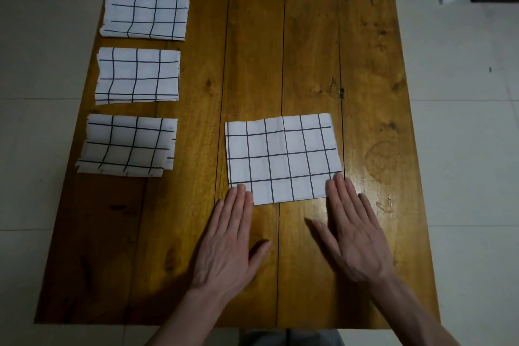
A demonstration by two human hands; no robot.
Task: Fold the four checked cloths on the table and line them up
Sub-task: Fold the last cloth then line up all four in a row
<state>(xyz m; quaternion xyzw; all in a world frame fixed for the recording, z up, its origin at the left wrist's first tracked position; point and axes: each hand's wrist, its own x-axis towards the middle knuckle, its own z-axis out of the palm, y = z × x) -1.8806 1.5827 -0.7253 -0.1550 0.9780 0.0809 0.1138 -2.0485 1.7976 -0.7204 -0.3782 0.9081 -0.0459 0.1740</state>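
Both hands [230, 244] [354, 236] flat, fingertips on fourth cloth [283, 159].

- A square table of glossy golden-brown wooden planks [373, 87] stands on a pale tiled floor [42, 121].
- Three folded white cloths with black grid lines lie in a column along its left edge: far [144, 16], middle [137, 75], near [127, 145].
- A larger, flatter white checked cloth [282, 157] lies near the centre.

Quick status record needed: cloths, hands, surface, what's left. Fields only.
surface: wooden table
lined-up cloths: three folded, in a column along the table's left edge: far cloth, middle cloth, near cloth
fourth cloth: folded, lying apart at centre
left hand: flat, fingertips on its near left corner
right hand: flat, fingertips on its near right corner
left to do: move it into the column
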